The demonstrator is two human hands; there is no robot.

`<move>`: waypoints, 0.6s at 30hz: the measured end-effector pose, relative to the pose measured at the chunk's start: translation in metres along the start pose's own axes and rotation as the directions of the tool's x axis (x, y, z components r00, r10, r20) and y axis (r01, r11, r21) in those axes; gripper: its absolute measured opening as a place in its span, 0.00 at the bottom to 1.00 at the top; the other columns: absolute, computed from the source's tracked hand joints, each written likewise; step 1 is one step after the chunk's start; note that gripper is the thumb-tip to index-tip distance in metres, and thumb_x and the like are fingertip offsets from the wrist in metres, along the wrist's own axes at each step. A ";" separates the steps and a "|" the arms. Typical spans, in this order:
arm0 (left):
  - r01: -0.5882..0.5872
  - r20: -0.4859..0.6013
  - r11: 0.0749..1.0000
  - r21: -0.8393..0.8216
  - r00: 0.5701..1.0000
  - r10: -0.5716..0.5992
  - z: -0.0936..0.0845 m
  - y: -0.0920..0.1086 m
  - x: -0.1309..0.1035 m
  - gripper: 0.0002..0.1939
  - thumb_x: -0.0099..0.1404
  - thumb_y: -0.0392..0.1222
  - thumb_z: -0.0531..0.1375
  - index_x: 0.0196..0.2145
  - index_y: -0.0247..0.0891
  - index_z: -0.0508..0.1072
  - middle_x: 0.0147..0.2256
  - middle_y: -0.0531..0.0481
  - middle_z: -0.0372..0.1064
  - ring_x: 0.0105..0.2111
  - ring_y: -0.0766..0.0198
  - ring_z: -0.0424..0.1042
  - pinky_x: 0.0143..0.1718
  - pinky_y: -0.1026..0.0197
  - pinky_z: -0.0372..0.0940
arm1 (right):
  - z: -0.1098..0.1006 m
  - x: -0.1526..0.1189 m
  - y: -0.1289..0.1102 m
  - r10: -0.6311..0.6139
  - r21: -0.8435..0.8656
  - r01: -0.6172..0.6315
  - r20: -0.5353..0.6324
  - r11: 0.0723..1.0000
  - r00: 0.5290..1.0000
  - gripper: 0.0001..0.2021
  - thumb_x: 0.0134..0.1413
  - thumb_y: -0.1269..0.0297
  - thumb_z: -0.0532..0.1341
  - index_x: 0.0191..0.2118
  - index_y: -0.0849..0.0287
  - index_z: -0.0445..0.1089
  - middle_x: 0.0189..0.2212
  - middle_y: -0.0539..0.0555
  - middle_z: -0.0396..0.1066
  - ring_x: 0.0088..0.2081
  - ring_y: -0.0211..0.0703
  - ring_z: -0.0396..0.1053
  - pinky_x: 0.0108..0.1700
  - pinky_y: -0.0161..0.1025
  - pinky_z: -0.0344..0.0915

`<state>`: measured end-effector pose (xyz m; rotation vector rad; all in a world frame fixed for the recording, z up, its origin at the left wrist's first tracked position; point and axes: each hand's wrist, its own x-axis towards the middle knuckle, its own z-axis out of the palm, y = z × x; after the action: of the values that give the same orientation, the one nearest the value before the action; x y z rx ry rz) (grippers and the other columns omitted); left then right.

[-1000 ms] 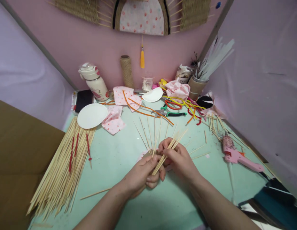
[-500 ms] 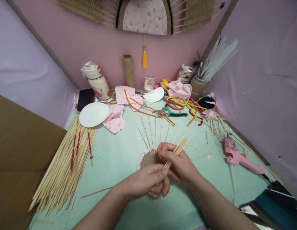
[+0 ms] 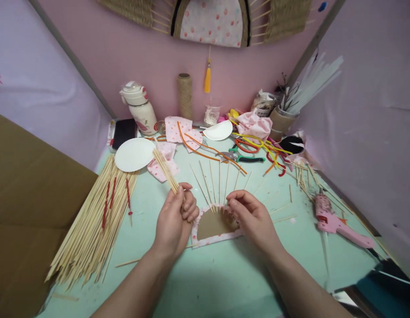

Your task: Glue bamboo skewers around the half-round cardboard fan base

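My left hand [image 3: 176, 214] is closed around a small bundle of thin wooden sticks [image 3: 165, 170], which lean up and to the left. In front of me lies a half-round brown cardboard piece [image 3: 211, 226] edged with pink spotted fabric [image 3: 215, 240]. Several thin sticks [image 3: 220, 185] fan out from its curved edge. Over the right part of that edge is my right hand [image 3: 251, 216], thumb and forefinger pinched together. Whether a stick is between those fingertips cannot be made out. The hand hides the card's right end.
A large pile of sticks [image 3: 88, 225] lies at left beside a cardboard sheet [image 3: 32, 185]. A pink glue gun [image 3: 340, 229] rests at right. Pruning shears [image 3: 247, 159], orange pipe cleaners [image 3: 208, 152], a white disc [image 3: 134, 155], a bottle [image 3: 141, 112] and a twine spool [image 3: 185, 97] stand behind.
My hands have moved apart. The left has carried the stick bundle away to the left and tipped it leftward; the right has let go of the bundle, uncovering more of the card.
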<state>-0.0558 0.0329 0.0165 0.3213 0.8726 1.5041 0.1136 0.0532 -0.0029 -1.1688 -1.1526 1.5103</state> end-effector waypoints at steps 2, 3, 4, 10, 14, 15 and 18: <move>-0.050 -0.063 0.999 -0.010 0.997 0.049 -0.002 0.002 0.004 0.06 0.69 0.41 0.60 0.35 0.37 0.71 0.21 0.59 0.54 0.19 0.73 0.53 0.21 0.71 0.53 | 0.001 0.000 -0.001 -0.017 -0.072 0.017 -0.008 0.997 1.000 0.14 0.55 0.51 0.66 0.36 0.57 0.69 0.25 0.47 0.65 0.25 0.35 0.61 0.28 0.33 0.58; -0.064 -0.089 0.998 -0.009 0.994 0.063 -0.003 0.001 0.005 0.07 0.70 0.40 0.58 0.34 0.37 0.71 0.22 0.57 0.57 0.21 0.73 0.57 0.24 0.70 0.57 | 0.002 0.000 -0.002 -0.034 -0.107 0.033 -0.013 0.994 0.999 0.13 0.55 0.52 0.65 0.35 0.57 0.69 0.26 0.47 0.66 0.26 0.36 0.62 0.29 0.34 0.58; -0.071 -0.115 0.997 -0.006 0.991 0.070 -0.003 0.000 0.006 0.08 0.71 0.39 0.57 0.34 0.36 0.71 0.23 0.55 0.61 0.23 0.72 0.62 0.27 0.69 0.61 | 0.002 0.000 -0.003 -0.052 -0.151 0.050 -0.011 0.987 0.999 0.12 0.56 0.52 0.64 0.35 0.57 0.69 0.26 0.48 0.68 0.26 0.36 0.63 0.29 0.34 0.59; 0.030 -0.076 0.999 -0.034 0.997 -0.033 0.000 0.000 0.001 0.09 0.71 0.41 0.57 0.34 0.37 0.73 0.43 0.43 0.76 0.51 0.59 0.73 0.52 0.59 0.66 | 0.009 -0.005 -0.022 -0.162 -0.534 0.265 0.232 0.803 0.959 0.09 0.63 0.61 0.57 0.35 0.56 0.73 0.32 0.51 0.72 0.33 0.40 0.68 0.37 0.36 0.62; 0.095 0.057 0.995 -0.037 0.994 -0.093 0.006 0.000 -0.007 0.08 0.67 0.45 0.63 0.33 0.38 0.75 0.58 0.44 0.69 0.59 0.54 0.66 0.55 0.54 0.65 | 0.027 0.003 -0.029 -0.203 -0.577 0.377 0.344 0.725 0.917 0.07 0.64 0.66 0.57 0.38 0.55 0.73 0.35 0.51 0.74 0.38 0.40 0.70 0.42 0.37 0.63; 0.092 0.071 0.995 -0.031 0.993 -0.089 0.007 -0.001 -0.009 0.09 0.65 0.46 0.65 0.34 0.38 0.75 0.60 0.45 0.67 0.59 0.53 0.66 0.55 0.53 0.65 | 0.032 0.005 -0.029 -0.198 -0.568 0.385 0.363 0.727 0.910 0.07 0.63 0.66 0.57 0.38 0.55 0.73 0.35 0.51 0.74 0.37 0.40 0.70 0.42 0.37 0.63; 0.072 0.058 0.997 -0.026 0.996 -0.070 0.007 -0.005 -0.014 0.11 0.62 0.48 0.67 0.37 0.37 0.77 0.59 0.43 0.68 0.57 0.53 0.68 0.56 0.53 0.65 | 0.042 0.010 -0.024 -0.195 -0.536 0.384 0.375 0.752 0.906 0.08 0.63 0.67 0.57 0.34 0.55 0.73 0.32 0.50 0.75 0.35 0.40 0.70 0.40 0.38 0.64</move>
<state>-0.0454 0.0219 0.0224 0.3078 0.8092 1.4339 0.0732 0.0607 0.0243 -1.0971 -2.0344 1.1154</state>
